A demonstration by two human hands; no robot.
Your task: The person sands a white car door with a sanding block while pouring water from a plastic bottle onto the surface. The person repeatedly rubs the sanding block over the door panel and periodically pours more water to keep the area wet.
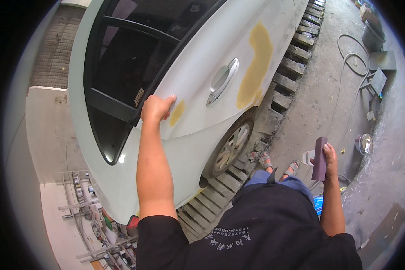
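My left hand (pixel 157 107) is at the upper part of a pale car's rear door (pixel 192 81), just below the window trim. Its fingers curl under and its thumb points away; the palm is hidden, so whether anything lies under it does not show. Close beside it is a small yellow filler patch (pixel 177 113). Farther along, past the chrome door handle (pixel 224 81), a larger yellow filler patch (pixel 256 67) spreads over the door. Off to the side of the car, my right hand (pixel 330 160) grips a purple rectangular sanding block (pixel 319 159), held up away from the bodywork.
A slotted concrete drain cover (pixel 288 64) runs beside the car and its rear wheel (pixel 233 146). On the concrete floor lie a looped hose (pixel 337 84), a small stool (pixel 374 82) and a paint can (pixel 363 144). A cluttered rack (pixel 98 219) stands behind the car.
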